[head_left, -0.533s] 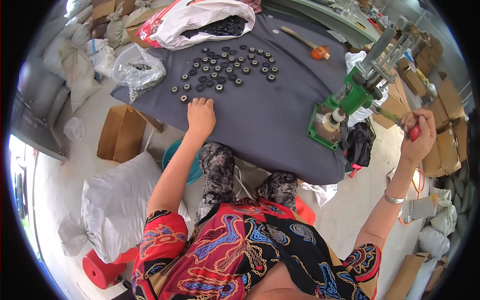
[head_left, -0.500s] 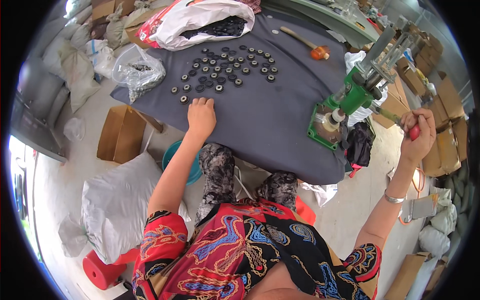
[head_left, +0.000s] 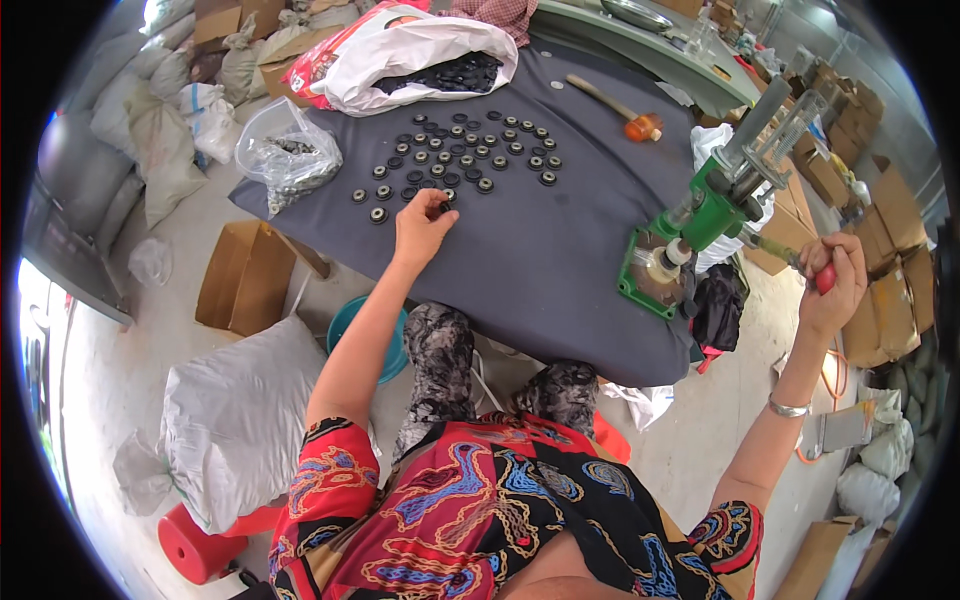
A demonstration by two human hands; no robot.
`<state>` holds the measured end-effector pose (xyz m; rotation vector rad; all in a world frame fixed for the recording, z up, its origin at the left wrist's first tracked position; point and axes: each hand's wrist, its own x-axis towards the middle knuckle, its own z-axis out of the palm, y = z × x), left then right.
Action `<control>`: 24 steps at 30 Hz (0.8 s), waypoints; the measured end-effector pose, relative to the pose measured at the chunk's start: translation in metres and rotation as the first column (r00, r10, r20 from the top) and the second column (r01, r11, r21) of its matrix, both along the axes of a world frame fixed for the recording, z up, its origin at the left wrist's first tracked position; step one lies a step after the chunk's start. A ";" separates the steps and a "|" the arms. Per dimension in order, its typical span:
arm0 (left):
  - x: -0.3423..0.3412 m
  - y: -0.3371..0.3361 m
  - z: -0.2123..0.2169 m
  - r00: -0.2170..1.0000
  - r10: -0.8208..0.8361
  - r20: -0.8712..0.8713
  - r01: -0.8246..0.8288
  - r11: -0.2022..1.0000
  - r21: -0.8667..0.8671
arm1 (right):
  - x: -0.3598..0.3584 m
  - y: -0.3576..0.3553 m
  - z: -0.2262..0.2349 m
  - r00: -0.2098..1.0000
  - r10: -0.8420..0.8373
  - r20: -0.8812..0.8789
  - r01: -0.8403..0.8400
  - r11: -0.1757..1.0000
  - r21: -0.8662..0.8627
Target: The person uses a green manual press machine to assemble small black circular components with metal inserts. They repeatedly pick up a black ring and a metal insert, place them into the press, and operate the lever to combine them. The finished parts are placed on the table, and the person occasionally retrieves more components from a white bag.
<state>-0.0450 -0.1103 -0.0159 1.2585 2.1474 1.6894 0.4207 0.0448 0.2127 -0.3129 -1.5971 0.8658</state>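
My left hand (head_left: 424, 226) is over the near side of a scatter of small round black parts, some with metal centres. Its thumb and fingers are pinched round a small black disc (head_left: 445, 207). Just beyond the fingertips lies a black part with a metal centre (head_left: 450, 194). Out at the right, my right hand (head_left: 836, 285) is wrapped round the lever (head_left: 776, 250) of a green hand press (head_left: 703, 205), by its red knob (head_left: 825, 278). A pale round die (head_left: 664, 262) sits on the press base, with the pale ram tip low above it.
A white bag (head_left: 430, 62) of black parts stands at the table's far side. Left of the scatter is a clear bag (head_left: 288, 160) of small metal pieces. A mallet (head_left: 640, 127) lies far right on the grey cloth (head_left: 530, 270). Cartons (head_left: 245, 275) and sacks crowd the floor.
My left hand has moved right and slightly away, and its fingers now pinch a black disc. My right hand stays on the lever. The whole view has shifted slightly.
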 end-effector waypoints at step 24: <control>-0.059 -0.063 -0.020 0.749 0.394 -0.532 -0.498 0.865 -0.060 | 0.009 0.010 -0.003 1.000 0.002 0.010 -0.002 0.999 0.036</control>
